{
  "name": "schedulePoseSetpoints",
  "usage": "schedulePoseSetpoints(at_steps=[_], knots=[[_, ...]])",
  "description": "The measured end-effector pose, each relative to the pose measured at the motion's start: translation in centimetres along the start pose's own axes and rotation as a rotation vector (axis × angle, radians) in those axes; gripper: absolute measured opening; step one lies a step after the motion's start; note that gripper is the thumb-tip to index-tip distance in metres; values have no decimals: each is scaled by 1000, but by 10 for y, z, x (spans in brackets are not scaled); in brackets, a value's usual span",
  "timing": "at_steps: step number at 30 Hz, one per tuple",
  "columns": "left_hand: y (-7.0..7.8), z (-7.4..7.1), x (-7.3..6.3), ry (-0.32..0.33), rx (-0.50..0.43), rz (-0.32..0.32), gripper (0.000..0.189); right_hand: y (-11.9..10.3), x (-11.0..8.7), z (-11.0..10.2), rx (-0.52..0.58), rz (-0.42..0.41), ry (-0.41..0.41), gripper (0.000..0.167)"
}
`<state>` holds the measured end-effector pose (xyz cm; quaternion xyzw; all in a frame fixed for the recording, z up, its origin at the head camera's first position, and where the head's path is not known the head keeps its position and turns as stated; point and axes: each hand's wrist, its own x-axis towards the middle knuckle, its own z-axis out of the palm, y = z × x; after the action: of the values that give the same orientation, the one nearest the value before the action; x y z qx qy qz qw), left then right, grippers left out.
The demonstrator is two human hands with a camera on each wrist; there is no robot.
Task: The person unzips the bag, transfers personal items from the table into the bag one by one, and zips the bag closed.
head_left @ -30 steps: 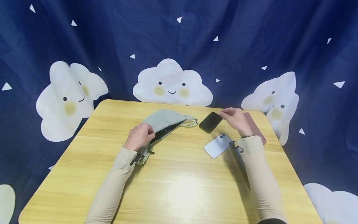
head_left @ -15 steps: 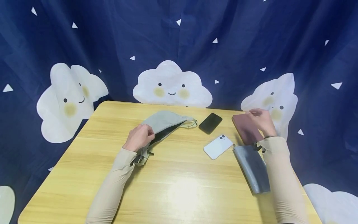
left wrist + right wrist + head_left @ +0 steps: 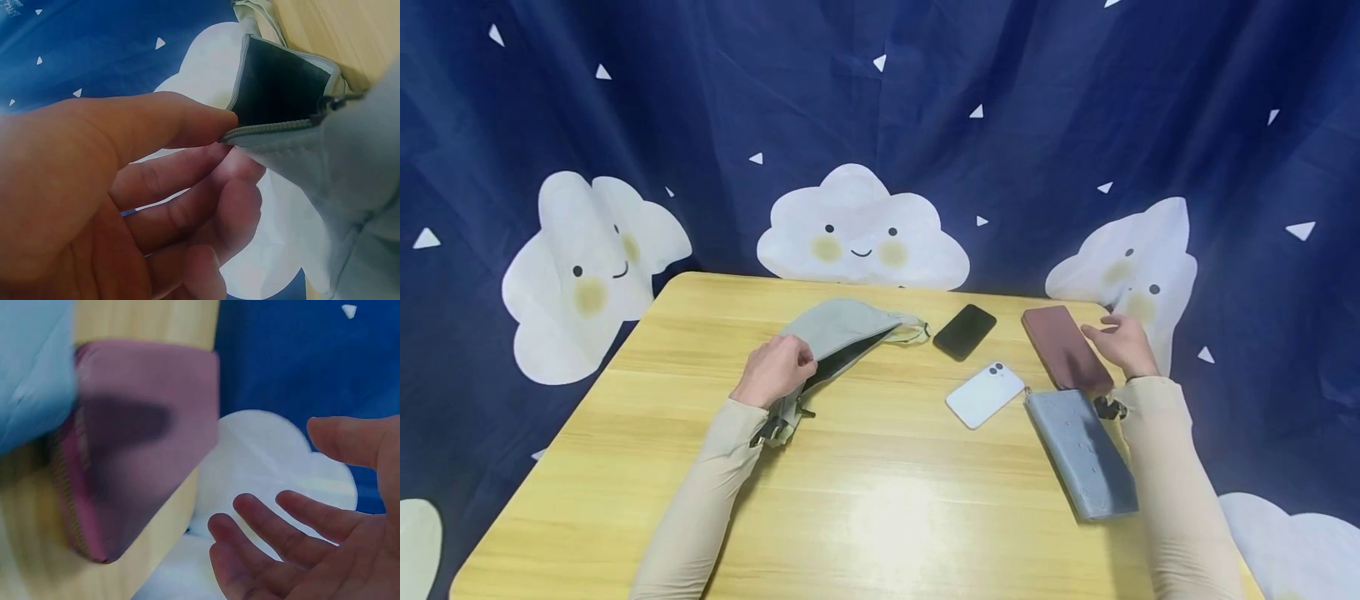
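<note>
1. Navy cloth backdrop, hanging behind the work; no change of note.
2. Counter, wood-look top: carries every loose item, all where they were a second ago.
3. Grey-green bag, left of centre toward the far edge: mouth gaping, inside dark. Unmoved over the last second; access to the inside is judged well kept.
4. Blue-grey pouch, right side: shows more fully, since the right sleeve has shifted outward.
5. Maroon wallet, lying flat just beyond the pouch: now uncovered, where half a second ago the right hand hid part of it. Their ends overlap in view; contact cannot be told.
6. Right hand: main change. Has gone from the black phone's corner, across the wallet, to just off the wallet's outer side. Fingers spread and relaxed, holding nothing. Judgement: no item is in transfer; attention seems nearer the wallet than the phones.
7. Left hand: same place; thumb and fingers pinch the bag's zip edge, keeping the mouth apart.
8. White phone, camera side up: untouched.
9. Black phone, near the bag's strap end: likewise untouched.
</note>
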<state>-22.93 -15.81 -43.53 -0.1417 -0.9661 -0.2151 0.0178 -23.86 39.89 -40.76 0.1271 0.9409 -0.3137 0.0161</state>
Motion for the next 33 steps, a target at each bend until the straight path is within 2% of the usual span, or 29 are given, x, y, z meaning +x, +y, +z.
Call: schedulePoseSetpoints(at_steps=[3, 9, 14, 18, 22, 28, 33], knots=[[0, 0, 1, -4, 4, -1, 11, 9, 1, 1, -25, 17, -4, 79], [0, 1, -1, -9, 4, -10, 11, 27, 1, 6, -66, 88, -82, 87], [0, 1, 0, -10, 6, -4, 11, 41, 2, 14, -126, 54, -96, 87], [-1, 2, 1, -14, 8, -1, 11, 47, 1, 20, -139, 64, -131, 90], [0, 2, 2, -12, 8, 0, 11, 48, 1, 21, -108, 113, -165, 94], [1, 3, 1, -16, 10, -1, 12, 49, 1, 24, -79, 141, -189, 94], [1, 4, 0, -23, 11, -2, 14, 53, 3, 29, 61, 188, -186, 75]])
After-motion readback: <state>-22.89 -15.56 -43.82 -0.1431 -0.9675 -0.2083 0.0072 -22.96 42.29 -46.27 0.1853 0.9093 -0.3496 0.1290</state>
